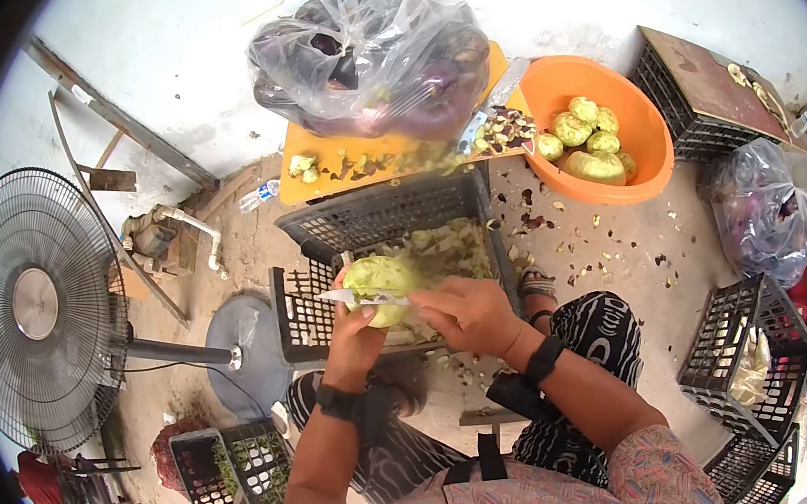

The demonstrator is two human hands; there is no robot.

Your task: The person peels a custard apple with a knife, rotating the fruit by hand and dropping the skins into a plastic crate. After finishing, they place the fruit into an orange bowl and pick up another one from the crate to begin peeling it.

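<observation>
My left hand (354, 341) is closed around the lower side of a peeled, pale green eggplant (383, 274). In my right hand (464, 311) is a knife (358, 298), its blade lying across the eggplant's near side and pointing left. Directly beneath both hands stands a black plastic crate (384, 205) with pale green peelings (459, 246) inside. Beyond it, an orange board (330, 156) carries a clear bag of purple eggplants (376, 60), dark peel scraps (505, 129) and a broad-bladed knife (505, 82).
An orange basin (656, 151) at the back right holds several peeled eggplants (571, 130). Another bag (765, 209) and black crates (756, 342) line the right side. A standing fan (39, 305) is on the left. Peel bits litter the floor (614, 241).
</observation>
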